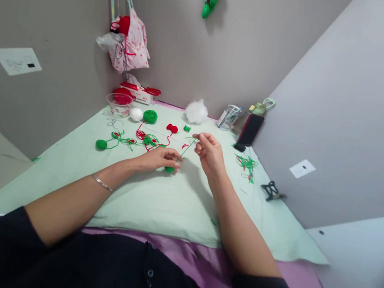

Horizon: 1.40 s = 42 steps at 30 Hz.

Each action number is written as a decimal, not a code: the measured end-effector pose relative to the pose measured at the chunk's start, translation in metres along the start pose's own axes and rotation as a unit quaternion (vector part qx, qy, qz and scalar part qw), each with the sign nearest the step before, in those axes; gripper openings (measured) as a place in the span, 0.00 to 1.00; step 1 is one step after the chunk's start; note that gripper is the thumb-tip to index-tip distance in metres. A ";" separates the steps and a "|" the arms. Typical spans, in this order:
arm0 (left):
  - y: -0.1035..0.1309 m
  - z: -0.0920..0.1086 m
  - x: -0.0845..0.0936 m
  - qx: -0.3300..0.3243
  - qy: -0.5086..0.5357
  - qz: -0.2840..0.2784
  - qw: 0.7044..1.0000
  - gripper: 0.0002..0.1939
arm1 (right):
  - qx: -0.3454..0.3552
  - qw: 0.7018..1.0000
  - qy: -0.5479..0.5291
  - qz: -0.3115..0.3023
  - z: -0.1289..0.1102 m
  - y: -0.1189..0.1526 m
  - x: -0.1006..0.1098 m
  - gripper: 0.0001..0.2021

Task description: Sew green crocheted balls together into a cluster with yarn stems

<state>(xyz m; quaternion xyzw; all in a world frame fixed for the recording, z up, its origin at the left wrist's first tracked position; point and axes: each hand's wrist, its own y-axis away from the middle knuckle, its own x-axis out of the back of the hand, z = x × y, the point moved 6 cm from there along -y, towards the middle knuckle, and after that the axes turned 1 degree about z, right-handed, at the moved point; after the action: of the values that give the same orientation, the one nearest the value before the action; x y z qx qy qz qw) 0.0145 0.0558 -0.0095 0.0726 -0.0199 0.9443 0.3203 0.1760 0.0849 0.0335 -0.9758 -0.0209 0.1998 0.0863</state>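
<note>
My left hand (162,158) is low over the table, its fingers curled round a small green crocheted piece (169,170), mostly hidden beneath them. From there a strand of green yarn (188,148) runs taut up to the right. My right hand (209,151) is raised and closed, pinching the strand's upper end between thumb and forefinger. Whether a needle is in that pinch is too small to tell. Just beyond my left hand lie green and red crocheted pieces (148,140) with loose yarn ends. A red crocheted piece (172,128) and a small green one (187,128) lie farther back.
At the back stand a clear plastic tub (118,107), a green yarn ball (150,116), white stuffing (196,111) and a pen cup (229,117). A phone (250,129) leans at right, near yarn scraps (245,165) and a black stand (272,191). Walls enclose the table.
</note>
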 end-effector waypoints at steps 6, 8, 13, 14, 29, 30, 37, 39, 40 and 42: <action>0.004 0.000 -0.008 0.009 -0.005 -0.056 0.998 0.22 | -0.046 0.997 -0.061 -0.016 0.001 0.001 -0.002 0.12; 0.006 0.002 -0.009 0.019 -0.015 -0.060 0.998 0.23 | -0.054 0.996 -0.074 -0.008 0.001 0.001 -0.001 0.12; 0.008 0.005 -0.004 0.033 -0.041 -0.044 0.998 0.28 | -0.064 0.995 -0.082 0.008 -0.003 0.000 0.001 0.12; 0.008 0.005 -0.003 0.034 -0.043 -0.043 0.998 0.29 | -0.059 0.995 -0.082 0.011 -0.005 0.000 0.001 0.12; 0.018 0.047 0.050 -0.101 0.002 0.249 0.963 0.17 | 0.064 0.992 -0.042 0.105 -0.042 -0.001 0.025 0.10; 0.022 0.056 0.051 -0.104 -0.009 0.255 0.961 0.17 | 0.068 0.991 -0.040 0.108 -0.045 0.000 0.025 0.11; 0.012 0.123 0.068 -0.150 -0.143 0.261 0.943 0.14 | 0.106 0.983 0.077 0.130 -0.054 0.007 0.021 0.13; -0.018 0.122 0.074 -0.164 -0.172 0.242 0.941 0.12 | 0.128 0.974 0.123 0.140 -0.055 0.008 0.019 0.14; -0.037 0.115 0.076 -0.156 -0.182 0.227 0.944 0.10 | 0.136 0.971 0.139 0.142 -0.054 0.008 0.018 0.14; -0.076 0.093 0.079 -0.113 -0.205 0.208 0.950 0.08 | 0.139 0.969 0.147 0.139 -0.052 0.007 0.017 0.15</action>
<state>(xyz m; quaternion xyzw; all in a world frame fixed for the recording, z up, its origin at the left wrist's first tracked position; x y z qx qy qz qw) 0.0102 0.1559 0.0933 0.2225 -0.2063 0.9462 0.1120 0.2120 0.0706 0.0726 -0.9662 0.1562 0.0651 0.1945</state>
